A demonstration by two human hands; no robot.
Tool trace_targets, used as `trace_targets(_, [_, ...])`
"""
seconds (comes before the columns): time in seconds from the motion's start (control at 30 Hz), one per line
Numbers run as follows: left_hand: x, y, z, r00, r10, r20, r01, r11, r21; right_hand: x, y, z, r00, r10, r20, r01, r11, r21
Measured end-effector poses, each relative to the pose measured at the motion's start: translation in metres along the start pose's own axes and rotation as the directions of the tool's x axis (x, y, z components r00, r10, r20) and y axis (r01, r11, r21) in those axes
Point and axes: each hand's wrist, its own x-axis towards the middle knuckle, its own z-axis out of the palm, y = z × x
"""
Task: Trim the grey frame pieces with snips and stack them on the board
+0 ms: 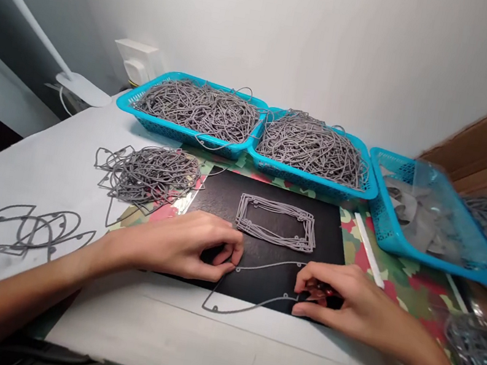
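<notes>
A thin grey rubber gasket (233,312), a four-sided loop with small eyelets, is stretched between my hands just above the near edge of a black mat (216,203). My left hand (198,243) pinches it near its upper left corner, thumb against forefinger. At the other end, my right hand (337,295) has thumb and fingers closed on its right side. Something red shows inside the right hand's curl, but I cannot make out what it is. Beyond both hands lies a neat rectangular stack of similar gaskets (274,237) on the mat.
Two blue baskets (187,129) heaped with grey gaskets stand at the back. A third blue basket (448,267) with clear plastic pieces sits right. A tangled gasket pile (151,173) and several loose gaskets (34,228) lie left. A white strip (369,248) rests near the third basket.
</notes>
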Motion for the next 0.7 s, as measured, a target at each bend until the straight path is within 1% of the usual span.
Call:
trace_targets(0.07, [-0.0002,0.0001,0.0012,1.0,0.006,0.001,-0.006,1.0,-0.003,0.0021,0.001,0.0008,1.0,-0.008,0.015,0.008,1.0,0.009])
trace_targets(0.27, [-0.0023,-0.003,-0.0019,0.998,-0.051,-0.028,0.05,0.998,-0.045,0.0019,0.0013,0.0014,0.999,-0.012,0.041,0.011,0.999,0.032])
trace_targets(0.37, [-0.0048,-0.0016,-0.004,0.998,-0.056,0.006,0.056,0.994,-0.095,0.0004,0.0017,0.0018,0.998,0.001,0.06,-0.001,1.0,0.002])
trace_targets(0.43, [-0.0063,0.0003,-0.0048,0.998,-0.022,0.052,0.027,0.995,-0.099,0.0,0.0017,0.0018,0.998,0.012,0.064,-0.011,1.0,-0.018])
trace_targets(0.53, [-0.007,0.0021,-0.0054,0.993,0.047,0.108,-0.042,0.998,-0.053,0.0003,0.0,0.0009,0.998,0.004,0.062,-0.003,1.0,-0.017])
trace_targets(0.6, [-0.0064,0.0016,-0.0057,0.989,0.073,0.127,-0.068,0.997,-0.04,0.0007,-0.0021,0.0,0.998,-0.012,0.059,0.012,1.0,-0.003])
trace_targets(0.7, [-0.005,-0.001,-0.0062,0.985,0.097,0.14,-0.088,0.993,-0.073,0.0008,-0.0049,-0.001,0.997,-0.02,0.073,0.018,0.999,0.027])
